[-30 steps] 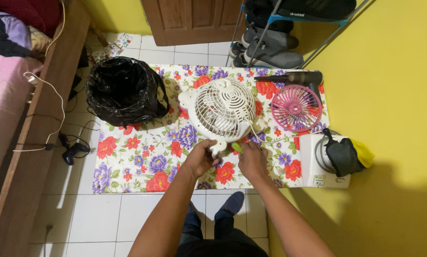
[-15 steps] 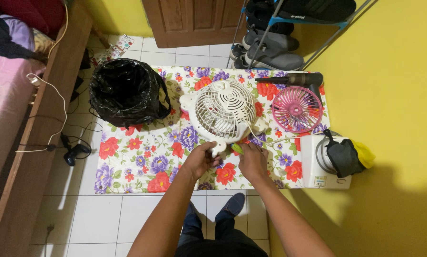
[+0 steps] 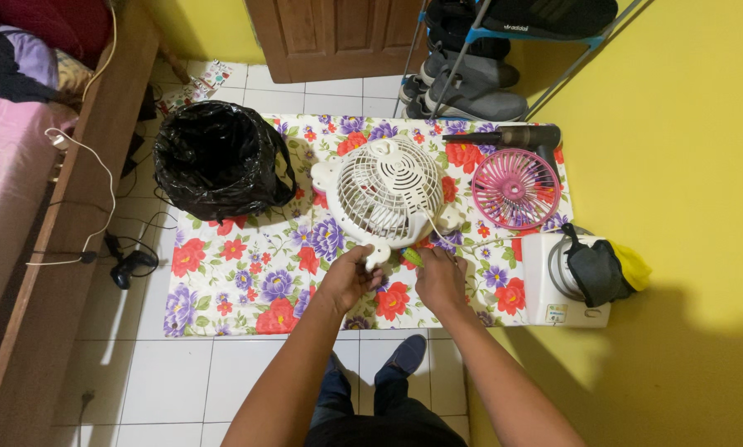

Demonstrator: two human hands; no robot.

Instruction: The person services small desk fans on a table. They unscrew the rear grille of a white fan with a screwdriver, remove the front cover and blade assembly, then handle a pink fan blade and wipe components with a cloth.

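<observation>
White round fan [image 3: 385, 199] face-down on floral cloth [image 3: 247, 273], grille ribbed.

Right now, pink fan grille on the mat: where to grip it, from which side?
Take the pink grille by its outer rim, at the near edge facing the person, coming from above. It lies flat on the floral mat, so only the rim gives a pinch hold; the spokes look thin. The black blower crowds the far edge, and the white box sits near the right, so the near-left rim looks freest.
</observation>
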